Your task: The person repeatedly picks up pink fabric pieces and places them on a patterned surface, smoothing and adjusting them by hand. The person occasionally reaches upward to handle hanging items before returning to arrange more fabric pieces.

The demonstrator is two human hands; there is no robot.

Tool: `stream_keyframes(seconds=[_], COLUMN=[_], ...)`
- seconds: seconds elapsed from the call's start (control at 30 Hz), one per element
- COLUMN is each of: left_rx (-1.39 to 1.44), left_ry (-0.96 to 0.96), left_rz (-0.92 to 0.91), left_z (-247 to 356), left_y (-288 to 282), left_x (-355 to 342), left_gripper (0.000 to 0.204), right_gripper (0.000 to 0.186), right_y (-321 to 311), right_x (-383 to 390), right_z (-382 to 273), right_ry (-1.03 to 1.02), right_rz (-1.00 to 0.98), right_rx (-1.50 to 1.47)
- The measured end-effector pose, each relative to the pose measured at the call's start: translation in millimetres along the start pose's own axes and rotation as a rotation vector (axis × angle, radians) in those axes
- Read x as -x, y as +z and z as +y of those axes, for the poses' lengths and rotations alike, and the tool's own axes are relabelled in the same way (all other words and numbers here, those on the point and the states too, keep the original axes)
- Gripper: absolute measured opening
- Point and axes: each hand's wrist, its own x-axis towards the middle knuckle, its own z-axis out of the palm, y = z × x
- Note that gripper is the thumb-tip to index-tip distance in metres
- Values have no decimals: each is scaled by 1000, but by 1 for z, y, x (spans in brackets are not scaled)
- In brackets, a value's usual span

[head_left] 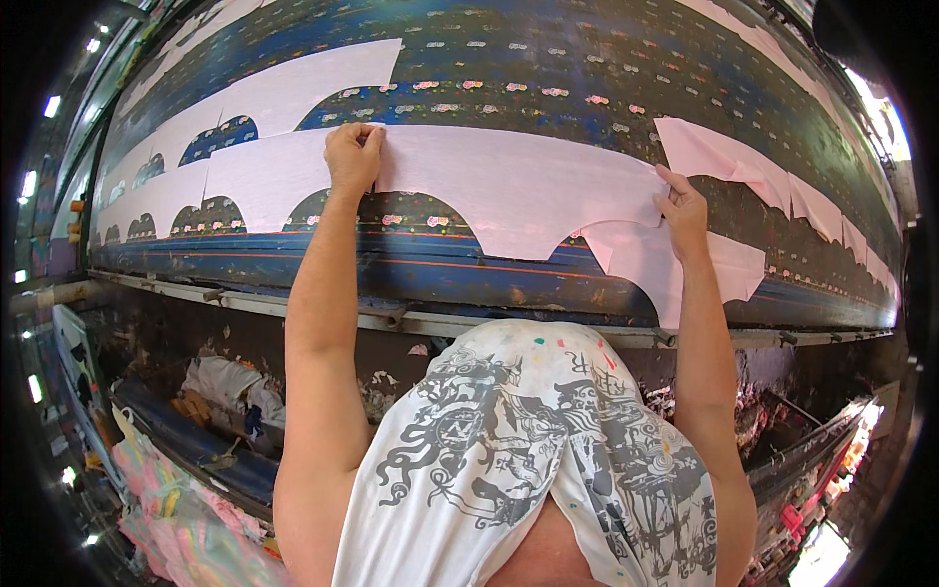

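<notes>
Over the dark table (pixel 416 281) — both hands (pixel 352 158) (pixel 688 210) pinching a pink panel (pixel 518 176) by its ends, left hold partly hidden.

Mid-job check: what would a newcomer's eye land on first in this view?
Probably the pale pink fabric panel spread between the left hand at its upper-left corner and the right hand at its right end. Beneath it, the long dark table carries rows of small printed motifs. At lower centre, a white shirt with grey graphics stands out.
</notes>
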Motion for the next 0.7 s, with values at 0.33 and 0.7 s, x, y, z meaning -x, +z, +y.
stream_keyframes(seconds=[0.33, 0.7], left_rx=[139, 364], left_ry=[-111, -264], left_rz=[26, -12], left_z=[-9, -4], left_y=[10, 15], left_x=[-8, -8], left_gripper=[22, 25], right_gripper=[58, 63], right_y=[4, -1], right_x=[-18, -26], right_z=[7, 2], right_ry=[-14, 46], right_rz=[2, -60], right_rx=[-71, -91])
